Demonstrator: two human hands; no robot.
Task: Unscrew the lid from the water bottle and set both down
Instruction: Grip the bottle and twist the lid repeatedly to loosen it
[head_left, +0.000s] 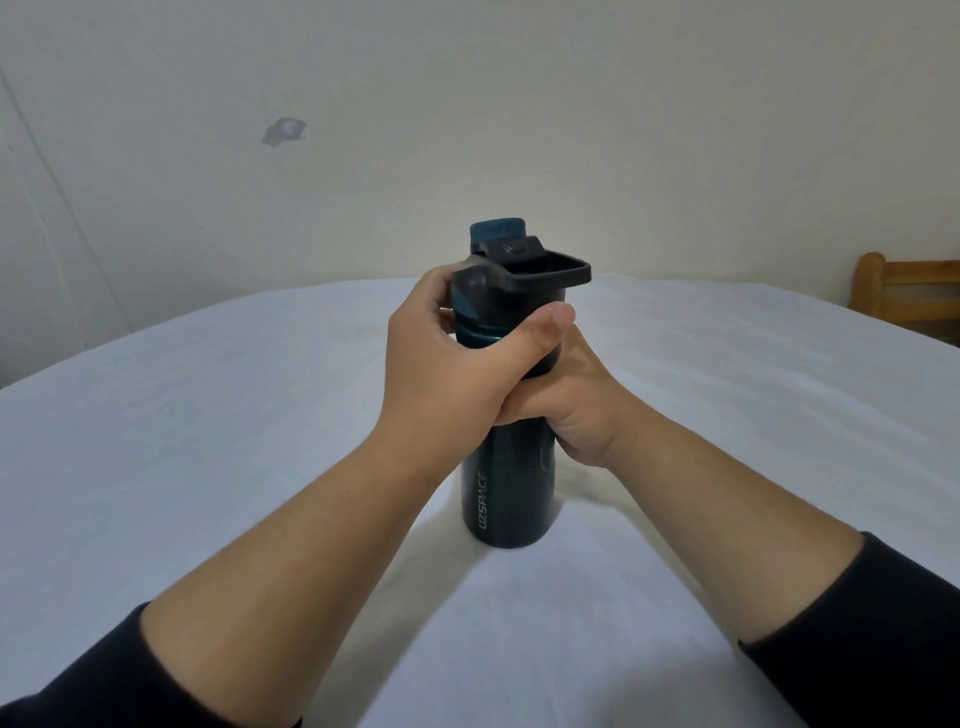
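Note:
A dark teal water bottle (506, 499) stands upright on a white cloth-covered table (208, 441). Its black lid (511, 270), with a carry loop pointing right, sits on top of the neck. My left hand (441, 364) wraps around the lid's lower part and the neck, thumb across the front. My right hand (576, 405) grips the bottle body just below, partly tucked under the left hand. Both hands hide the bottle's upper body.
A pale wall rises behind the table. A wooden chair back (914, 296) shows at the far right edge. Dark sleeves cover both forearms near the bottom corners.

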